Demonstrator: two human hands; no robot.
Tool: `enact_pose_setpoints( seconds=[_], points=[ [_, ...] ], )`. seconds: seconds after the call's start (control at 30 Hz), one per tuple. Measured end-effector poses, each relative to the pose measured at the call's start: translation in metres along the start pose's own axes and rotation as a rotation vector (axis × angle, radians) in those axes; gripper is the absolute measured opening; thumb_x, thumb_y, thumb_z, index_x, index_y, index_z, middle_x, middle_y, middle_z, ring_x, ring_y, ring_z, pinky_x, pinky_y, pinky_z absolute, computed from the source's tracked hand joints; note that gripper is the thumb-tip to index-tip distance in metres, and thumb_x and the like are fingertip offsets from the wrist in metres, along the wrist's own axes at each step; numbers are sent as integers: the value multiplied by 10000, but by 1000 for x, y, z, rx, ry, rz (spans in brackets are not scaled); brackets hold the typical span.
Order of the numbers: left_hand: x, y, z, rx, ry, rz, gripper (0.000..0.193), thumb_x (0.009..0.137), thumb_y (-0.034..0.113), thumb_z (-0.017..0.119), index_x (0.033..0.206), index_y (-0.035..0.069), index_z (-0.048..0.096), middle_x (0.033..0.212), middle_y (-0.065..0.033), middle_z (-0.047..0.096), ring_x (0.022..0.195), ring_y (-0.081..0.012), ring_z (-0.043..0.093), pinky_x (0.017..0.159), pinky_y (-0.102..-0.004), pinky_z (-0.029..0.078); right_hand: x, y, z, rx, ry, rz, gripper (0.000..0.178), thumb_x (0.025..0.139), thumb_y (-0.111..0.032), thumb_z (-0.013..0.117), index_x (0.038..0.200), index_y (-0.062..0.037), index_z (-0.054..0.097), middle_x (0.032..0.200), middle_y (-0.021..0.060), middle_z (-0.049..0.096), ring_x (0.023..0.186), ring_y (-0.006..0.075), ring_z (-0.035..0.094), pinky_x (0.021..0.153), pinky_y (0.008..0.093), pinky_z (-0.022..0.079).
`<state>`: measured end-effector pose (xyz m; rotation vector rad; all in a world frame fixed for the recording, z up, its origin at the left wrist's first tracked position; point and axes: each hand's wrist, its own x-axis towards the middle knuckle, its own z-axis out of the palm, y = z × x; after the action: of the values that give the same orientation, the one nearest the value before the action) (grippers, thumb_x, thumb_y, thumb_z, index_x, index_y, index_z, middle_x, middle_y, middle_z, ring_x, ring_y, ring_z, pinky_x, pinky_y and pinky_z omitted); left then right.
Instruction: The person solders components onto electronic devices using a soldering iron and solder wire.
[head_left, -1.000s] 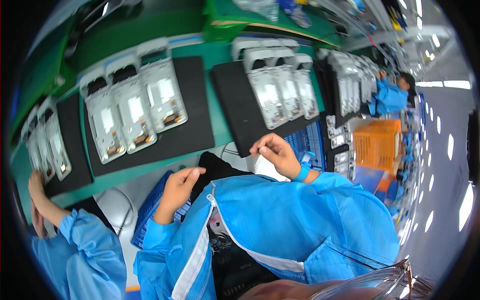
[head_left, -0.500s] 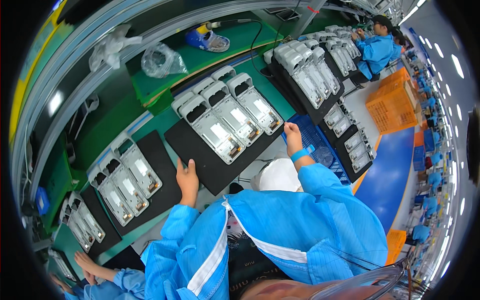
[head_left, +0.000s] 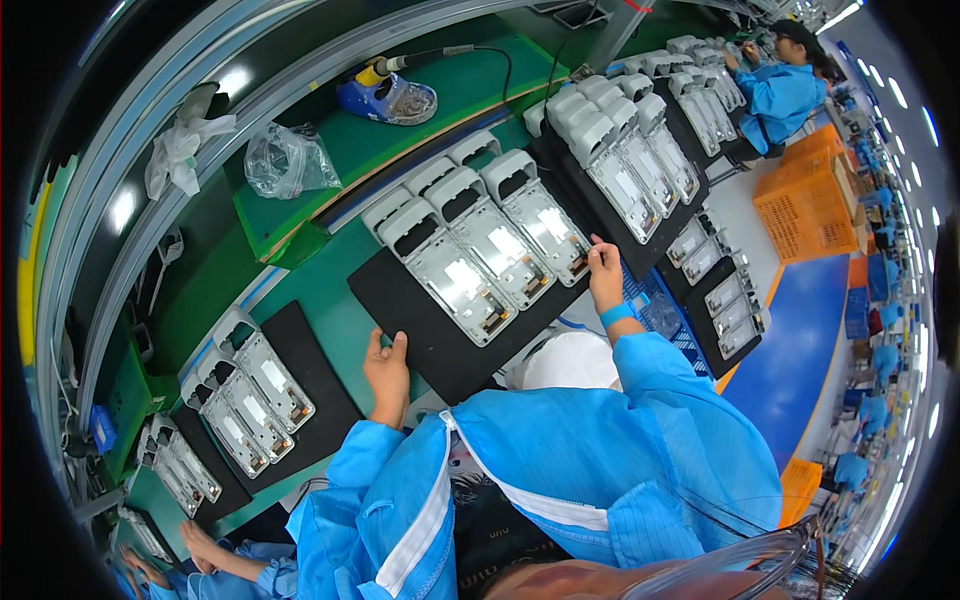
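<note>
A black mat (head_left: pixel 405 320) lies in front of me on the green bench, bearing several light-grey plastic housings (head_left: pixel 480 255). Each housing has an arched, hollow upper end and a flat body with small parts at its lower end. At the mat's right corner, my right hand (head_left: pixel 605 280) has its fingers closed on the edge, beside the nearest housing. My left hand (head_left: pixel 387 378) is by the mat's left edge, thumb and forefinger apart and pointing up. The thumb touches or nearly touches the edge; its other fingers are partly hidden.
Left, another black mat (head_left: pixel 335 390) carries similar housings; a co-worker's hands (head_left: pixel 205 550) are beyond it. Right stand more loaded mats, a blue basket (head_left: pixel 685 335) and orange crates (head_left: pixel 800 215). On the back shelf sit a clear plastic bag (head_left: pixel 290 162) and a blue tool holder (head_left: pixel 385 98).
The black mat with its housings has shifted right, widening the gap to the left mat. Both my hands have moved right along with it.
</note>
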<state>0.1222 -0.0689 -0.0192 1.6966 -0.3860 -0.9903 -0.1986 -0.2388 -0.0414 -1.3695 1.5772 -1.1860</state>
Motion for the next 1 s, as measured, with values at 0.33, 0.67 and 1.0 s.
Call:
enact_pose_setpoints(
  seconds=[0.33,0.67,1.0],
  points=[
    [11,-1,-11,177,-113,136,572,802,304,572,1227,-31,388,606,-57,541,552,-93,478,494,-251,383,-91,-92,15,170,-140,41,100,833,-100,526,896,-23,517,887,72,569,790,128,523,734,236,407],
    [-82,-17,-178,-216,-237,-95,272,846,195,534,1051,18,562,926,-54,599,837,-103,537,739,-226,421,-253,-188,170,214,-1360,712,180,829,-159,558,932,-12,548,818,42,582,655,68,506,598,197,414],
    [-128,-7,-263,-417,-112,25,230,863,183,510,1011,18,573,654,68,486,562,3,347,493,-162,266,-323,-218,242,244,-1438,451,169,833,-135,549,958,-21,548,873,74,605,708,92,555,659,205,437]
  ],
)
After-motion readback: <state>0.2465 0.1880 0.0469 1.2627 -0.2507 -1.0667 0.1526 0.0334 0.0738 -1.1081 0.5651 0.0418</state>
